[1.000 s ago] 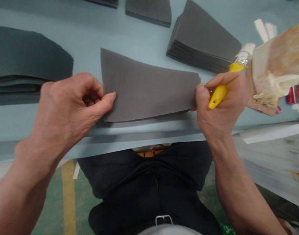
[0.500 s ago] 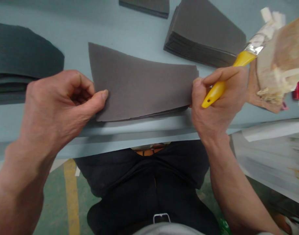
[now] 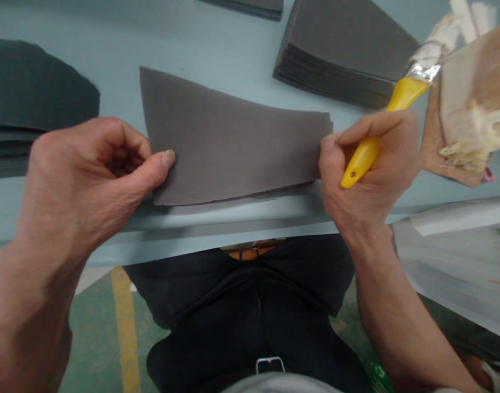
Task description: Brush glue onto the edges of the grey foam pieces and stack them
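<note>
A dark grey, curved-edged sheet (image 3: 237,150) spans the space between my hands, just above the pale blue table (image 3: 123,82). My left hand (image 3: 98,169) pinches its left end, thumb on top and fingertips hidden beneath. At the other end, my right hand (image 3: 367,164) holds the narrower edge between thumb and fingers. That same hand also grips a yellow-handled paintbrush (image 3: 364,158), its whitish, caked bristles pointing up and right. Along the lower edge a second layer shows thinly; how many layers there are I cannot tell.
Behind the sheet lies a thick stack of similar grey pieces (image 3: 348,49), with another stack (image 3: 258,6) at the top edge. Darker pieces (image 3: 37,87) are piled at left. A glue-crusted brown container (image 3: 475,98) stands at right, near whitish sheeting (image 3: 458,256).
The sheet and my left hand have shifted slightly left in view. My right hand keeps its hold, and the paintbrush has tilted a little more upright.
</note>
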Demonstrator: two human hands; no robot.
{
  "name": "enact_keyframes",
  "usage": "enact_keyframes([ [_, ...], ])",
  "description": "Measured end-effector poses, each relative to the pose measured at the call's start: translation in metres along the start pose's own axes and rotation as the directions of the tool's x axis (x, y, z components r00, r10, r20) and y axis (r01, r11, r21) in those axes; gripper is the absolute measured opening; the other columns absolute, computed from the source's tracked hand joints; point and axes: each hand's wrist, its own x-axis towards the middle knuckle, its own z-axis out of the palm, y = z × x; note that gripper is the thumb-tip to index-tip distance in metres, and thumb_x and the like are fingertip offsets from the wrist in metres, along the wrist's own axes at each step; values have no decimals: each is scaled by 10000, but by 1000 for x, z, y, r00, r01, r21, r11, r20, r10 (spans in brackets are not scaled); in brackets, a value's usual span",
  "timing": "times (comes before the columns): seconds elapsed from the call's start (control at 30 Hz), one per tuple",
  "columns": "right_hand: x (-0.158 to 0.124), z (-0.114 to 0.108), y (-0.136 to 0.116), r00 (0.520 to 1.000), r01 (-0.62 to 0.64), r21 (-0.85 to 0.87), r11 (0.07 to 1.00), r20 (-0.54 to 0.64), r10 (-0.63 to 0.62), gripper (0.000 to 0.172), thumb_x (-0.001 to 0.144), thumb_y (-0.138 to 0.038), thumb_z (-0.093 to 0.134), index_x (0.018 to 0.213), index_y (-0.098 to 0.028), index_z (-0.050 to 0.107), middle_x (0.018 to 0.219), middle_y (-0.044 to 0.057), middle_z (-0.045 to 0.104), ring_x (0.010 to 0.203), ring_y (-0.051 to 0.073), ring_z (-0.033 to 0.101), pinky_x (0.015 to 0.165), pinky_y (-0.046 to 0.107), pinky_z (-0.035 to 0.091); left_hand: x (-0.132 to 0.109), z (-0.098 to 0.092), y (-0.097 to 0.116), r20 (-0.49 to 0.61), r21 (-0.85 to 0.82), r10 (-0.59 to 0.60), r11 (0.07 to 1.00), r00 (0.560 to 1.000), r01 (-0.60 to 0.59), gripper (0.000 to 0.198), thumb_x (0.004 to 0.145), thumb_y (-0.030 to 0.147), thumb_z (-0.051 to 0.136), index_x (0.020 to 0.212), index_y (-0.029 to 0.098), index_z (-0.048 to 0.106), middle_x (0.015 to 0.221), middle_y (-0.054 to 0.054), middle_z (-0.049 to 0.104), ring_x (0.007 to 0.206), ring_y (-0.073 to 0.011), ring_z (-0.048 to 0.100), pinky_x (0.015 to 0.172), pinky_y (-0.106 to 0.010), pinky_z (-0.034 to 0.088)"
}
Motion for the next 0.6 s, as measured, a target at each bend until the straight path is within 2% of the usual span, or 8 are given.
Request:
enact_keyframes([
  [0.33, 3, -5, -2, 998, 70, 39, 997, 6, -70, 166, 903, -202, 660, 879, -264, 508, 784, -30, 573, 590, 105, 555, 584, 270, 474, 0, 0, -1, 20, -18, -30, 999, 999, 30, 307, 942, 482, 762, 806, 218, 685, 687, 80, 588, 581, -45, 468, 597, -268, 321],
  [0.47, -1, -7, 4, 998, 47, 19, 999, 35, -48, 148, 930, -233, 675, 924, -269, 532, 836, -18, 594, 632, 118, 601, 617, 286, 507, 0, -1, 0, 9, -4, -9, 1000, 1000, 9, 309, 943, 474, 758, 790, 215, 685, 686, 82, 582, 575, -43, 459, 589, -264, 326],
  [0.6, -6, -11, 12, 992, -16, 83, 996, 125, 5, 138, 973, -310, 698, 998, -272, 567, 902, -15, 626, 721, 147, 675, 715, 330, 576, 0, -1, 5, -1, 24, -4, 1000, 1000, 4, 317, 933, 467, 766, 784, 197, 690, 673, 85, 585, 571, -44, 474, 596, -253, 327],
])
